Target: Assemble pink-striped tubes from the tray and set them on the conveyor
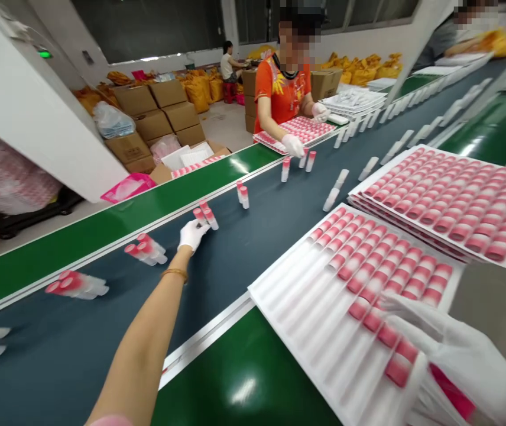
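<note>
My left hand, in a white glove, reaches over the dark conveyor belt. Its fingertips close on a small cluster of pink-and-white tubes. At the lower right is my gloved right hand, slightly blurred. Its fingers stretch, spread apart, over a white grooved tray, beside the tubes lying there in rows. The tray's far grooves are filled with tubes; its near left grooves are bare. Something bright pink shows beneath the right hand, its kind unclear.
More tube clusters stand along the belt, and whitish tubes lie farther up. A stack of filled trays sits at right. Across the belt, a co-worker in orange handles tubes by another tray. Cardboard boxes are piled behind.
</note>
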`<state>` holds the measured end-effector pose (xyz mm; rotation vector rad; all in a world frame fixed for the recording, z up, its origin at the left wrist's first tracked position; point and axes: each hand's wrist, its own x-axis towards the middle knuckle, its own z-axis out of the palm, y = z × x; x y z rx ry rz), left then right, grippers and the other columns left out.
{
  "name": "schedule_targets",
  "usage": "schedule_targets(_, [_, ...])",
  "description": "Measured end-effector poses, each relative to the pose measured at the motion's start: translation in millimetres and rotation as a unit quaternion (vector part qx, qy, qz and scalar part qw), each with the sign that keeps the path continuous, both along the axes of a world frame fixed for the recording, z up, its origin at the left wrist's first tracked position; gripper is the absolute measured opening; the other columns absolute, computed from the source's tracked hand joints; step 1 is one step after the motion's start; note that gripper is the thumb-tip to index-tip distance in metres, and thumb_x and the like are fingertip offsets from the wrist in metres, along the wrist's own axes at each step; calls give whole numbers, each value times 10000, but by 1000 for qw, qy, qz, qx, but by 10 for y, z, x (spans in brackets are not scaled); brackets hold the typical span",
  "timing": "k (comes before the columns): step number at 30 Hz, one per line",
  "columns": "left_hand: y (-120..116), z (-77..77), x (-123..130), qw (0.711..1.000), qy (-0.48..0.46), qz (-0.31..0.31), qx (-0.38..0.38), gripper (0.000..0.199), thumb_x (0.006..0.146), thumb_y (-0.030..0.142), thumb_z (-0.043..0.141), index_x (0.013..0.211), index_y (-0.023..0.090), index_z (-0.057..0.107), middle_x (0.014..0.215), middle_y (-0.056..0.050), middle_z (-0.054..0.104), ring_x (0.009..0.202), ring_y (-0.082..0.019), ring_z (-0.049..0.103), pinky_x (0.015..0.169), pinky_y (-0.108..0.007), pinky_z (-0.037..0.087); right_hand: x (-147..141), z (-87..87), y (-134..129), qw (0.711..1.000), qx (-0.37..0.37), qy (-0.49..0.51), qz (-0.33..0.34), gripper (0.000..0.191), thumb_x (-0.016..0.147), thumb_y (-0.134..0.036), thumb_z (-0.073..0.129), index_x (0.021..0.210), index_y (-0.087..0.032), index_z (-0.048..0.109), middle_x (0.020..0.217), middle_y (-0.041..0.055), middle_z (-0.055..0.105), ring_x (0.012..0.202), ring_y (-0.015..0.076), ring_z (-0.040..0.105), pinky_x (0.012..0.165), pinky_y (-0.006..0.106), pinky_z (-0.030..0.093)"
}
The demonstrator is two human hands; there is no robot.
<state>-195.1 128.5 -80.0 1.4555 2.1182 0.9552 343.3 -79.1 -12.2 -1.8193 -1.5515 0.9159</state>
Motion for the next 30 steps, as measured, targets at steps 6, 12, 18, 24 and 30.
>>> schedule_targets(6, [-32, 12, -97, 999, -35, 20, -14, 368, 636, 340, 769, 950, 151, 736, 921, -71, 758, 1005, -313, 682, 986, -386, 471, -200, 306, 715, 978, 89, -173, 76, 353, 977, -394, 511, 1209, -175, 660, 1208, 100, 681, 1112, 264, 651, 1008, 404, 530])
schedule_targets(12, [-576, -91, 8, 986, -113, 119, -10, 717, 783, 379, 694, 1391, 50, 505, 1327, -197, 626, 1154, -297, 640, 1069, -444, 452, -710, 305, 1106, 953, 87, -226, 181, 341, 983, -374, 622, 1240, -153, 598, 1238, 103, 596, 1052, 238, 621, 896, 430, 554])
schedule_targets(18, [-1426, -83, 393, 974, -204, 96, -17, 665, 822, 360, 679, 1406, 91, 508, 1361, -203, 605, 1047, -248, 697, 982, -388, 536, -864, 418, 1023, 928, 102, -242, 265, 321, 979, -353, 630, 1217, -140, 606, 1223, 125, 595, 1030, 224, 621, 883, 396, 556])
schedule_targets(24, [-1909, -31, 780, 966, -237, 99, -12, 580, 833, 307, 684, 1357, 94, 559, 1355, -218, 611, 1148, -272, 657, 984, -377, 528, -1075, 632, 951, 922, 138, -202, 300, 320, 975, -351, 637, 1215, -141, 609, 1220, 126, 595, 1030, 222, 622, 878, 384, 556])
schedule_targets(30, [-2372, 368, 1239, 949, -312, 42, -24, 538, 793, 463, 713, 1231, 153, 674, 1270, -160, 680, 1154, -305, 656, 977, -393, 533, -1076, 937, 918, 940, 163, -180, 240, 272, 979, -359, 628, 1184, -180, 630, 1212, 92, 602, 1031, 225, 622, 865, 359, 558])
